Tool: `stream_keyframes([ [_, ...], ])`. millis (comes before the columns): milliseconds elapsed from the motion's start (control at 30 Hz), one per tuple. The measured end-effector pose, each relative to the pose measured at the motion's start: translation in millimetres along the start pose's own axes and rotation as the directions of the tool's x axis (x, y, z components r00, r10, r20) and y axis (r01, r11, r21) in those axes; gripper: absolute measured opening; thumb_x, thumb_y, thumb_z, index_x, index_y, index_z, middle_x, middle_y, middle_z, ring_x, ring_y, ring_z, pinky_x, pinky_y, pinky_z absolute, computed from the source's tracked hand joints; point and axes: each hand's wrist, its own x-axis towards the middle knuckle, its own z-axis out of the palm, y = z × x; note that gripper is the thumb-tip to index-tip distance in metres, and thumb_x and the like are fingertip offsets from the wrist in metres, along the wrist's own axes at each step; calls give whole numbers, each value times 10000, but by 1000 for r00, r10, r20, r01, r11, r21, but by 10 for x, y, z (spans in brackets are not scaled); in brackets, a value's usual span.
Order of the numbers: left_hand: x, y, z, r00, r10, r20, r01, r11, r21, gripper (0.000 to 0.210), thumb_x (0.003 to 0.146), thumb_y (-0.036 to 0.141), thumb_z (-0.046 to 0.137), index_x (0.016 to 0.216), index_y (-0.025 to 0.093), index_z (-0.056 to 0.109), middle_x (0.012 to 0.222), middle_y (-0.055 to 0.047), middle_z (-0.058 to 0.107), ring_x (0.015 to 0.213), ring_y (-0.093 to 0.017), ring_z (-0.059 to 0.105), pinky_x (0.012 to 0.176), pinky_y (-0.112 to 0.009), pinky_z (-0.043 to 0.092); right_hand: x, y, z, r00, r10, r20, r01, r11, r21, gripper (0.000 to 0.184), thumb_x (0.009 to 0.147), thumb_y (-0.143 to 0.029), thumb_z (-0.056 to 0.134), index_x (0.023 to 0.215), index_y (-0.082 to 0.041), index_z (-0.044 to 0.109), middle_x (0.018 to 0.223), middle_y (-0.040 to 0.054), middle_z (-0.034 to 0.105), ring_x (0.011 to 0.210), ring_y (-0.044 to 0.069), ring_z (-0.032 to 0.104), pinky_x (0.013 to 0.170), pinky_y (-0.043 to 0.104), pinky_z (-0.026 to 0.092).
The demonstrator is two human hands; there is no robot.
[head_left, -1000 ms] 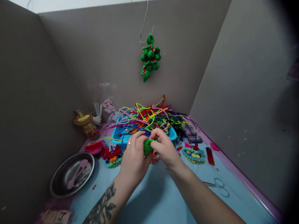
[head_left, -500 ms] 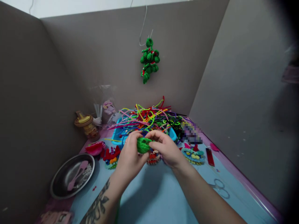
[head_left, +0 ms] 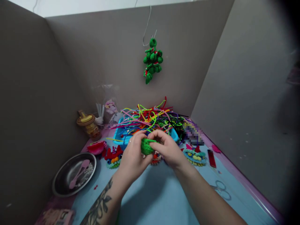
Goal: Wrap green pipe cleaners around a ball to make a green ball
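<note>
My left hand (head_left: 132, 156) and my right hand (head_left: 167, 150) meet above the blue table, both pinching a small green pipe-cleaner ball (head_left: 146, 146) between their fingertips. A ring shows on a left finger. Just behind the hands stands a blue tray (head_left: 119, 132) heaped with a tangle of coloured pipe cleaners (head_left: 150, 117). Partly hidden under the hands lies a small red and orange pipe-cleaner figure (head_left: 156, 158).
A green pipe-cleaner ornament (head_left: 152, 61) hangs on a hook from the back wall. On the table: a metal bowl (head_left: 61, 184) holding a pink spoon, a red figure (head_left: 112, 157), a teal figure (head_left: 194, 156), a red lighter (head_left: 211, 158), scissors (head_left: 220, 189), a capped jar (head_left: 87, 123). Grey partitions enclose three sides.
Both hands stayed together on the green ball, turning it slightly between the fingers; the ball showed more to the left half a second ago. The view shifted a little.
</note>
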Motion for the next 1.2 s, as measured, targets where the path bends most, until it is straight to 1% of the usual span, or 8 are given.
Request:
stream_keyframes([
  [133, 39, -8, -110, 958, -203, 203, 267, 890, -371, 529, 702, 233, 705, 1132, 225, 397, 1131, -58, 529, 1027, -221, 550, 831, -324, 463, 12, -34, -163, 988, 6, 156, -19, 996, 84, 153, 695, -227, 639, 835, -183, 683, 921, 38, 632, 909, 192, 570, 817, 315, 433],
  [300, 38, -88, -149, 850, -174, 497, 495, 584, -644, 577, 660, 250, 767, 1106, 250, 401, 962, 14, 539, 766, -114, 538, 648, -217, 435, 51, 18, -287, 978, -27, 208, 20, 999, 38, 109, 729, -271, 664, 790, -217, 737, 1211, 69, 546, 1149, 249, 505, 927, 374, 418],
  [433, 0, -168, -74, 816, -120, 565, 567, 358, -742, 611, 620, 318, 806, 1111, 220, 456, 882, 6, 556, 751, -117, 546, 637, -206, 426, 59, 76, -279, 965, -149, 218, 159, 987, -28, 98, 736, -326, 713, 800, -255, 730, 1407, 33, 418, 1319, 261, 356, 992, 395, 388],
  [567, -29, -214, 9, 793, -100, 601, 608, 196, -769, 601, 626, 394, 786, 1122, 191, 513, 907, -40, 572, 783, -172, 583, 634, -259, 484, 39, 75, -245, 950, -220, 222, 253, 959, -130, 79, 763, -293, 690, 823, -246, 711, 1493, 22, 301, 1208, 267, 495, 942, 423, 440],
  [733, -42, -238, 69, 769, -59, 636, 638, 107, -762, 649, 626, 408, 770, 1184, 189, 521, 957, -83, 599, 758, -206, 611, 572, -298, 530, 33, 30, -223, 846, -467, 258, 533, 720, -444, 98, 756, -145, 657, 706, -225, 683, 1393, 38, 450, 1349, 272, 301, 1096, 488, 253],
  [833, -40, -238, 90, 769, -91, 633, 639, 102, -762, 636, 621, 392, 773, 1174, 193, 528, 953, -78, 597, 750, -201, 612, 573, -295, 532, 39, 36, -213, 810, -528, 256, 579, 647, -497, 131, 759, -115, 638, 687, -224, 637, 1309, 46, 517, 1330, 260, 326, 1079, 498, 281],
  [1000, -15, -207, 79, 779, -156, 607, 627, 191, -756, 573, 623, 379, 776, 1096, 190, 513, 900, -35, 567, 716, -152, 568, 602, -262, 492, 36, 59, -198, 802, -518, 296, 590, 612, -526, 124, 799, -113, 582, 735, -219, 580, 1253, 57, 544, 1303, 245, 346, 1062, 474, 294],
  [1200, 25, -142, -35, 872, -218, 438, 481, 544, -688, 447, 687, 293, 745, 1030, 218, 468, 782, 51, 484, 666, -83, 453, 582, -177, 369, 52, 32, -215, 853, -456, 254, 513, 643, -568, 90, 782, -161, 594, 701, -199, 582, 1071, 75, 544, 1107, 236, 474, 973, 420, 353],
])
